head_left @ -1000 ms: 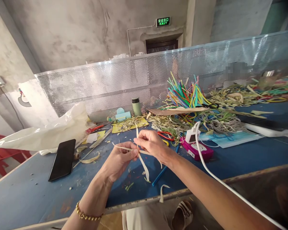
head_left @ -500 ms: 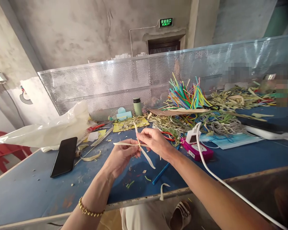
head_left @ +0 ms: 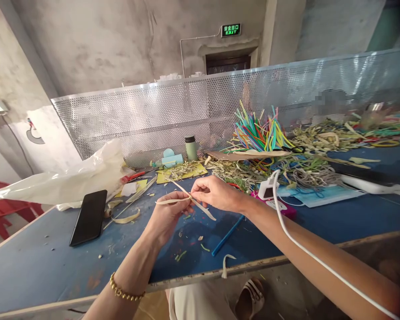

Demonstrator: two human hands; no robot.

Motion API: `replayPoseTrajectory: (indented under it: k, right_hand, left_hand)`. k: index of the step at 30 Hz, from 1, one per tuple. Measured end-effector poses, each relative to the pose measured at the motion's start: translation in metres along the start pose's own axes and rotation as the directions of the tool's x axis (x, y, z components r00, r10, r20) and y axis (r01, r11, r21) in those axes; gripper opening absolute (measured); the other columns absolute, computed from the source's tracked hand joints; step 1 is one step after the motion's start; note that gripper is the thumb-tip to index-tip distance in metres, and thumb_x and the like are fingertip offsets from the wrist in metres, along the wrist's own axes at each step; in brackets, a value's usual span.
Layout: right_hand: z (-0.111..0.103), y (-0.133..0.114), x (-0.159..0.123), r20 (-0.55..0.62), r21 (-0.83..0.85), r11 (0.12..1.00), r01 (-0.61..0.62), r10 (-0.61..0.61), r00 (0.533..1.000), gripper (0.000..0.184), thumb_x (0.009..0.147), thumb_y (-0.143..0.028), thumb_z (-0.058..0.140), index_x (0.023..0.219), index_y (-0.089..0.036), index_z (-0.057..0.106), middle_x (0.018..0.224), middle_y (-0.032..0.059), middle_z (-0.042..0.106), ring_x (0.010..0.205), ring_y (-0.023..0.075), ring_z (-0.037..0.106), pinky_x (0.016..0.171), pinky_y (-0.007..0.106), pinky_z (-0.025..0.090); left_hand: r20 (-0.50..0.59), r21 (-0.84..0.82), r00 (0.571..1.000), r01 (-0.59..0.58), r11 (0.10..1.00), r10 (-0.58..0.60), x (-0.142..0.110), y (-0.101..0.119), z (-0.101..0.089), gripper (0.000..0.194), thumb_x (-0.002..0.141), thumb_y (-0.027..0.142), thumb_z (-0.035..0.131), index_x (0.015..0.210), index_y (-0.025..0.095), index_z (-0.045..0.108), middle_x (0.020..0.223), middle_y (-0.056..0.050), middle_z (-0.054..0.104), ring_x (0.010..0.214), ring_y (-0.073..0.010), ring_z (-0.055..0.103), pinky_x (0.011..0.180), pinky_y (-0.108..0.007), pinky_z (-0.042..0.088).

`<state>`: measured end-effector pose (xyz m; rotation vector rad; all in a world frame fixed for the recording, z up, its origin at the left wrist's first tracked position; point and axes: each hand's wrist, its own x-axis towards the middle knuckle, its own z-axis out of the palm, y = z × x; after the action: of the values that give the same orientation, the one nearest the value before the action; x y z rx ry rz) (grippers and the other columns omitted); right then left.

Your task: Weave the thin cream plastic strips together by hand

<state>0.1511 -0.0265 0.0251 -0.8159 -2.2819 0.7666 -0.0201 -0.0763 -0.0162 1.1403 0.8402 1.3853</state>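
Note:
Over the blue table (head_left: 36,271), my left hand (head_left: 168,215) pinches a pale leaf strip (head_left: 168,201) that points left. My right hand (head_left: 216,194) pinches a second pale strip (head_left: 203,209), which crosses the first and slants down to the right. Both hands meet at the crossing point, fingers closed. A gold bracelet (head_left: 125,291) circles my left wrist. A blue straw (head_left: 227,235) lies on the table just below my right hand.
A black phone (head_left: 89,217) lies at the left beside a white plastic bag (head_left: 70,182). A pink device with a white charger and cable (head_left: 270,191) sits to the right. Coloured strips (head_left: 260,133), leaf scraps, a green bottle (head_left: 191,148) and a perforated metal screen (head_left: 136,120) stand behind.
The strip in my right hand has swung from nearly upright to a low slant to the right. Both hands stay together at the crossing, and the camera view has shifted slightly.

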Motion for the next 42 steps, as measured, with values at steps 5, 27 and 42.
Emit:
replayPoseTrajectory:
  k: [5, 27, 42]
  right_hand:
    - [-0.014, 0.002, 0.0, 0.126, -0.122, 0.989, 0.089, -0.073, 0.989, 0.009, 0.08, -0.012, 0.055, 0.075, -0.014, 0.062, 0.062, -0.0023, 0.057, 0.055, 0.009, 0.048, 0.052, 0.021, 0.033]
    - [-0.011, 0.022, 0.021, -0.117, -0.368, 0.893, 0.258, -0.32, 0.94, 0.022, 0.084, -0.013, 0.06, 0.102, -0.016, 0.073, 0.093, 0.0065, 0.072, 0.081, 0.0166, 0.063, 0.076, 0.029, 0.045]
    - [0.004, 0.019, 0.02, -0.255, -0.092, 0.991, 0.099, -0.119, 0.96, 0.013, 0.084, -0.024, 0.062, 0.079, -0.014, 0.068, 0.064, 0.0017, 0.066, 0.058, 0.012, 0.057, 0.057, 0.024, 0.041]
  left_hand:
    - [0.056, -0.016, 0.997, 0.053, 0.998, -0.052, 0.0, 0.001, 0.003, 0.025, 0.061, 0.027, 0.088, 0.072, 0.01, 0.073, 0.069, -0.006, 0.07, 0.059, -0.0101, 0.06, 0.061, -0.021, 0.046]
    - [0.068, 0.286, 0.998, -0.008, 0.958, -0.012, 0.058, 0.016, -0.001, 0.019, 0.066, 0.026, 0.079, 0.061, 0.008, 0.073, 0.056, -0.006, 0.063, 0.049, -0.0088, 0.049, 0.05, -0.024, 0.035]
    - [0.129, 0.226, 0.992, -0.015, 0.974, -0.014, 0.051, 0.017, -0.01, 0.027, 0.059, 0.029, 0.085, 0.055, 0.011, 0.066, 0.053, 0.0, 0.053, 0.051, -0.0075, 0.043, 0.051, -0.024, 0.031]
